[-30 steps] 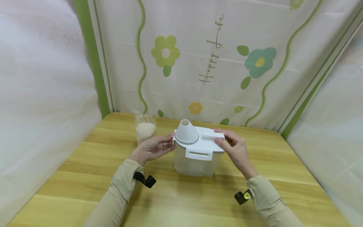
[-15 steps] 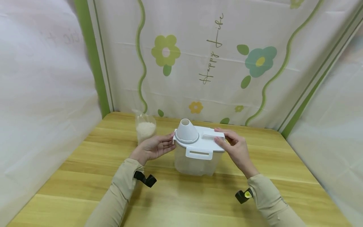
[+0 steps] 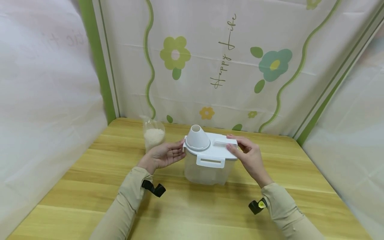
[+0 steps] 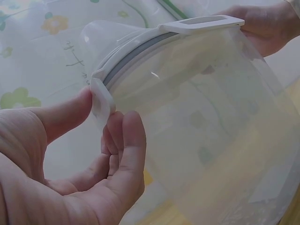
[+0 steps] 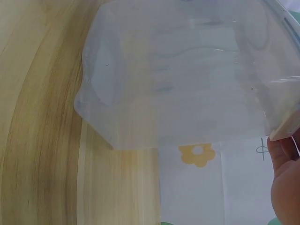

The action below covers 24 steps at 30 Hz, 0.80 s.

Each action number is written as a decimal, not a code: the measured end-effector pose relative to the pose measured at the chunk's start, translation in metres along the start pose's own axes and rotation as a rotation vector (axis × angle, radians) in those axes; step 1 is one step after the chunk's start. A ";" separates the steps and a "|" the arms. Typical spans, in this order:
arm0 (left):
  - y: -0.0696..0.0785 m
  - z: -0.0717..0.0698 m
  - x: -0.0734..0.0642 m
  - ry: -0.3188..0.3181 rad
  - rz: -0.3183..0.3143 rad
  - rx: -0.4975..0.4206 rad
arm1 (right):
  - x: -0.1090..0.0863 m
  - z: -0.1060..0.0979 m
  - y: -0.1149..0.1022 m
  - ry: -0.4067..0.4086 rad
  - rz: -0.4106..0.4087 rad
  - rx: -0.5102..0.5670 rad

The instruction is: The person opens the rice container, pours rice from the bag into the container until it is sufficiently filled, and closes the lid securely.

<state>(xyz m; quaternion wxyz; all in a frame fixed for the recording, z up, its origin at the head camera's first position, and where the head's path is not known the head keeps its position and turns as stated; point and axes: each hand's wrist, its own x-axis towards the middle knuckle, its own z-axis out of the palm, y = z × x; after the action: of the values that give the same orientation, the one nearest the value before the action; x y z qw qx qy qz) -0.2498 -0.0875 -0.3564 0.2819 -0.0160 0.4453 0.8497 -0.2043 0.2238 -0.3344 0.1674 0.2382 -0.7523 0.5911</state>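
Observation:
A translucent plastic storage container [image 3: 204,175] stands upright on the table, covered by a white lid [image 3: 213,152]. From the lid's left part rises a white cone-shaped spout [image 3: 196,140], with a raised handle [image 3: 223,142] beside it. My left hand [image 3: 163,156] is at the lid's left end; the left wrist view shows thumb and fingertips pinching the white side clip [image 4: 102,101]. My right hand [image 3: 247,153] grips the lid's right end, thumb on top near the handle. Its fingers curl behind and are partly hidden. The front clip [image 3: 210,162] sticks outward from the container wall.
A clear bag of white grains [image 3: 154,137], looking like rice, stands behind my left hand. The wooden table [image 3: 192,213] runs back to a flower-printed curtain [image 3: 192,93], with pale fabric walls on both sides.

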 end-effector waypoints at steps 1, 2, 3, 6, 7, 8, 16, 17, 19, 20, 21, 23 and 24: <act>0.000 0.000 0.000 0.001 -0.001 0.001 | 0.000 0.000 0.000 -0.001 -0.002 0.001; 0.000 0.000 0.000 0.001 -0.001 0.002 | 0.001 0.000 0.000 -0.001 -0.004 0.002; 0.000 0.000 0.000 0.000 -0.002 0.003 | 0.001 0.000 0.000 -0.001 -0.005 0.003; 0.000 0.000 0.001 -0.004 -0.003 0.005 | 0.001 0.000 -0.001 -0.002 -0.006 0.004; 0.000 0.000 0.001 -0.005 -0.004 0.005 | 0.001 0.000 0.000 -0.002 -0.006 0.002; 0.000 0.000 0.001 -0.007 -0.004 0.006 | 0.001 0.000 -0.001 -0.002 -0.005 0.002; -0.001 -0.001 0.000 -0.017 -0.006 0.003 | 0.000 0.001 -0.002 -0.006 0.003 0.000; -0.001 -0.001 0.001 -0.018 -0.007 0.003 | -0.001 0.001 -0.002 -0.006 0.005 -0.001; -0.001 -0.001 0.001 -0.019 -0.010 0.001 | -0.001 0.001 -0.002 -0.005 0.006 -0.007; -0.001 0.000 0.001 -0.019 -0.010 0.000 | -0.001 0.000 -0.001 -0.005 0.006 -0.010; -0.001 0.000 0.001 -0.020 -0.010 0.000 | 0.000 0.000 -0.001 -0.005 0.003 -0.012; -0.001 0.000 0.001 -0.017 -0.007 0.000 | 0.001 0.000 0.003 -0.007 -0.005 -0.011; -0.001 0.000 0.001 -0.016 -0.005 0.000 | 0.001 -0.001 0.006 -0.007 -0.011 -0.009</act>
<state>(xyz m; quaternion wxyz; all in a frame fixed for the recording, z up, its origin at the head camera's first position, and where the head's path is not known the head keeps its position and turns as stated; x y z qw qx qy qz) -0.2499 -0.0868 -0.3571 0.2877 -0.0106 0.4428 0.8492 -0.2087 0.2257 -0.3382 0.1690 0.2437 -0.7542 0.5858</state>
